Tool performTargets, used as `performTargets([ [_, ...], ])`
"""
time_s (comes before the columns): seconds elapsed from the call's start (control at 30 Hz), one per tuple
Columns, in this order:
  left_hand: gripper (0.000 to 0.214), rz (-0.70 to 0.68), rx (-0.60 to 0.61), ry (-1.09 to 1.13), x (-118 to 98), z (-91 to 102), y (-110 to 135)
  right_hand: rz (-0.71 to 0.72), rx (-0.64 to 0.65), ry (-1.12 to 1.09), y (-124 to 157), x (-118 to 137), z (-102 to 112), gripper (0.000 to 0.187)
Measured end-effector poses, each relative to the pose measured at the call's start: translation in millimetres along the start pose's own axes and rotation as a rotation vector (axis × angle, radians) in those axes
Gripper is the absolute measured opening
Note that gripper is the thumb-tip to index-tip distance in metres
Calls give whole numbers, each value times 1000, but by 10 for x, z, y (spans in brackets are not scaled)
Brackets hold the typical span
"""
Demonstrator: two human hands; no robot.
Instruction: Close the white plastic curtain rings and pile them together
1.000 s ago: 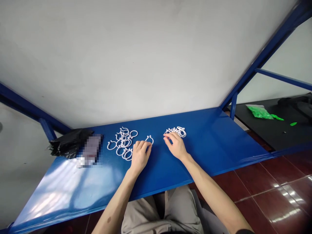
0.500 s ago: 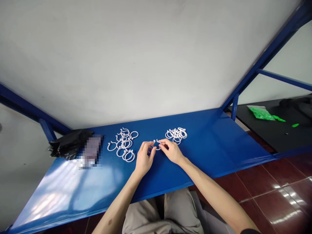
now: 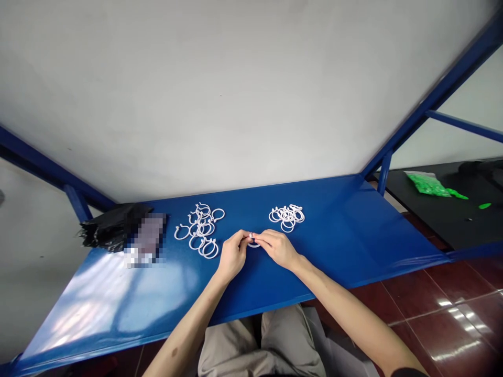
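Observation:
Both my hands meet over the middle of the blue table (image 3: 334, 241). My left hand (image 3: 232, 256) and my right hand (image 3: 277, 247) pinch one small white plastic ring (image 3: 253, 242) between their fingertips, just above the surface. A loose spread of several white open rings (image 3: 200, 229) lies to the left of my left hand. A tighter heap of several white rings (image 3: 287, 215) lies just beyond my right hand.
A black crumpled bag (image 3: 110, 229) and a blurred flat item (image 3: 145, 240) sit at the table's left back. Blue frame posts (image 3: 384, 168) rise at both back corners against a white wall. A black bench (image 3: 444, 214) to the right carries a green bag (image 3: 426, 183).
My left hand lifted a ring from beside the left pile and brought it to the middle. My right hand left the right heap and joined it; both now pinch the ring.

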State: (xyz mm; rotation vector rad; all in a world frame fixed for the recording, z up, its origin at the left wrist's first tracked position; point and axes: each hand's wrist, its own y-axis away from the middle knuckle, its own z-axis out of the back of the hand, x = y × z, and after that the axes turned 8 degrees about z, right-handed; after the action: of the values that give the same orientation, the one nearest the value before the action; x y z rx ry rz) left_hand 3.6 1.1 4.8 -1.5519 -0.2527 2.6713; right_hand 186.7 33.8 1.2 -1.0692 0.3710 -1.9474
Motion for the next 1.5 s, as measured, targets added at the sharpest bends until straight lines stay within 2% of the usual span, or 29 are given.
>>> performTargets([
  [0.17,26,-125,-23,-175,25,28,-88,-14,-61,160,-39,-15,16,27],
  [0.23,30,-147,-121,-346,68,57,-142,-73,-153,262,-66,-70,94,26],
  [0.33,42,-75,-331,-579,197,128,-205,-152,-300,408,-69,-198,256,26],
  [0.43,46,-29,-407,-689,327,203,-226,-189,-321,504,-37,-312,374,28],
  [0.53,37,-65,-360,-721,362,239,-212,-231,-284,548,-13,-366,401,25],
  [0.7,27,-165,-223,-718,253,181,-146,-264,-248,545,-7,-385,377,20],
  [0.93,19,-76,-302,-796,213,183,-91,-289,-270,524,-13,-388,392,18],
  [1.1,16,-127,-296,-781,186,203,-81,-273,-280,544,-21,-370,410,18],
  [1.2,14,-182,-256,-683,113,179,-74,-239,-312,556,-37,-332,429,18],
  [1.3,13,-232,-144,-506,30,158,-60,-162,-325,512,-68,-232,418,17],
  [1.4,17,-203,13,-283,-23,152,-40,-31,-179,335,-94,-82,331,19],
  [1.5,24,-60,125,-54,-28,147,-33,52,-5,127,-92,39,172,25],
])
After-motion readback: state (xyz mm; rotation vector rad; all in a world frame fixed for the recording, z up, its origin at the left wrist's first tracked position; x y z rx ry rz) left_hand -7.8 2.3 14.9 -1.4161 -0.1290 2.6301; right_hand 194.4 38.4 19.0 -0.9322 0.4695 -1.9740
